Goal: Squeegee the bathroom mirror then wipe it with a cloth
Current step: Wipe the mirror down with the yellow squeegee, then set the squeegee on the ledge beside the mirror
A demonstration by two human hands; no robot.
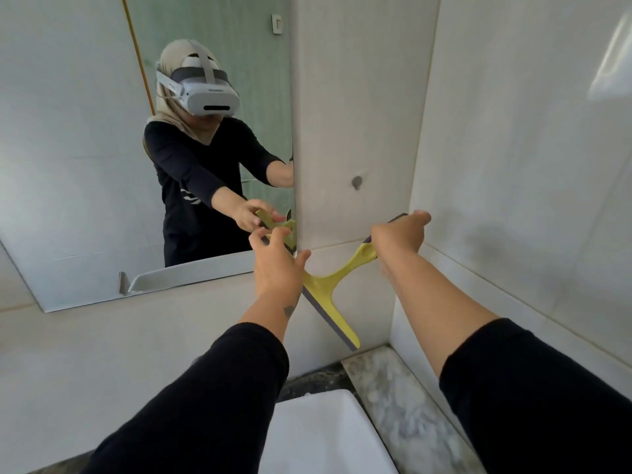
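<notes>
The bathroom mirror hangs on the wall at the left and reflects a person in a headset. A yellow squeegee with a dark rubber blade is held slanted near the mirror's lower right corner. My right hand is closed around its handle. My left hand rests on the upper end of the blade bar, fingers spread, right at the mirror's edge. The blade's lower end hangs over the wall below the mirror. No cloth is in view.
A white sink basin sits below, on a marble counter. Tiled walls form a corner at the right, with a small dark hook on the wall beside the mirror.
</notes>
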